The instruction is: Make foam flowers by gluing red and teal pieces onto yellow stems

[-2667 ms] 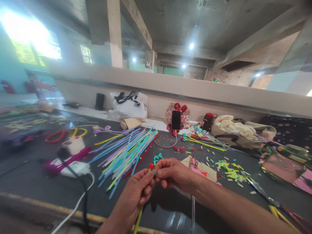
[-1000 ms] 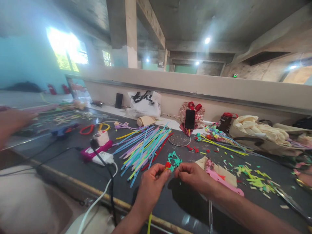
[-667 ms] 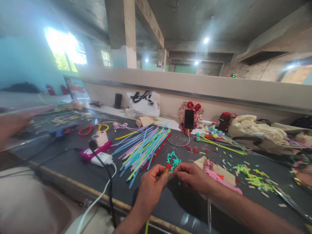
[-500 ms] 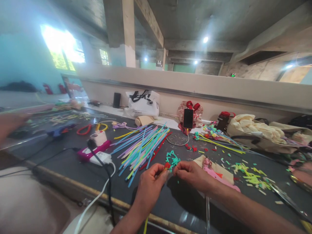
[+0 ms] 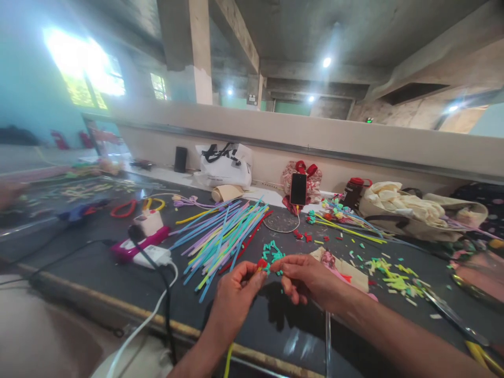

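Both hands drifted left, still pinching red piece (image 5: 261, 262).

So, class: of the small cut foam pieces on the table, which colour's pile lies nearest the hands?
The teal pile, just beyond the fingertips of both hands; the red bits and yellow-green scraps lie farther off.

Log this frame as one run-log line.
left hand: pinches red piece | right hand: pinching at it | pile of straws beside
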Available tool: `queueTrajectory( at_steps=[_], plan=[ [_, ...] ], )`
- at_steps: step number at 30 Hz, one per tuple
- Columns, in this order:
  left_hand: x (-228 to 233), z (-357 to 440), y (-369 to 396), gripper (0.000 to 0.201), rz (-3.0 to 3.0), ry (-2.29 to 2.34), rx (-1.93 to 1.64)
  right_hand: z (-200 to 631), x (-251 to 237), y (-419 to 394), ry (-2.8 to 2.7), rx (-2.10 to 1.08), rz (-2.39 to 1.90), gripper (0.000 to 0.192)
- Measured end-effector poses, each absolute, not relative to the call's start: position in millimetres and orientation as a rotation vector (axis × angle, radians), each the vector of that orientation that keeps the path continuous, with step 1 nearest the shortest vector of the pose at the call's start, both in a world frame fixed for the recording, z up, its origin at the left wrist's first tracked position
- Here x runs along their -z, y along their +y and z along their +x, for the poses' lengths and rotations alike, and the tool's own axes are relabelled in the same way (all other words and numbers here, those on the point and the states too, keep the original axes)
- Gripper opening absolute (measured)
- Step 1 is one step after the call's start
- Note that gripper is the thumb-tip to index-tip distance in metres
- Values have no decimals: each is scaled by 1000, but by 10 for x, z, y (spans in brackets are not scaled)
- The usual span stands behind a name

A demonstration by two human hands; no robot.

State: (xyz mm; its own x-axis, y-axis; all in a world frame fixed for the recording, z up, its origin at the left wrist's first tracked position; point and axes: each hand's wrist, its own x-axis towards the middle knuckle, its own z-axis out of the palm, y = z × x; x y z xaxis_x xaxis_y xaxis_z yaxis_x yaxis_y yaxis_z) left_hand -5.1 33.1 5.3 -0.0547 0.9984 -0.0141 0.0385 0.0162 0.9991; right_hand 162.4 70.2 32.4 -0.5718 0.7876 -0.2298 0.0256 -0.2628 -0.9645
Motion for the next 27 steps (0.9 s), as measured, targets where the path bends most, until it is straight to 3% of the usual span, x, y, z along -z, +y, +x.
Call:
queueTrajectory(
  at_steps=[12, 17, 27],
  plan=[
    [-20, -54, 333, 22, 1275, 1260, -1256, 1620, -230, 724, -1342, -1959, -935, 23],
    [-26, -58, 325, 22, 1272, 1292, -1240, 1622, -239, 711, -1419, -1885, -918, 30],
    [-42, -48, 341, 23, 1278, 1280, -1264, 2020, -831, 139, -1627, -1510, -1260, 19]
  ],
)
